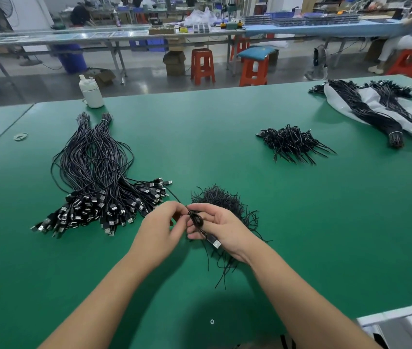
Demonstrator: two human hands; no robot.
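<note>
right now the coiled usb cable (198, 221) sits between both hands — left hand (161, 224), right hand (221, 229).

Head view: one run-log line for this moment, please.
left hand pinches USB cable | right hand holds its coil | under hands: pile of black ties | left: loose cable bundles | beyond: heap of coiled cables

A grey polished floor (49, 83) reflects overhead light; long workbenches (94, 37) and orange plastic stools (202, 65) fill the factory hall.
</note>
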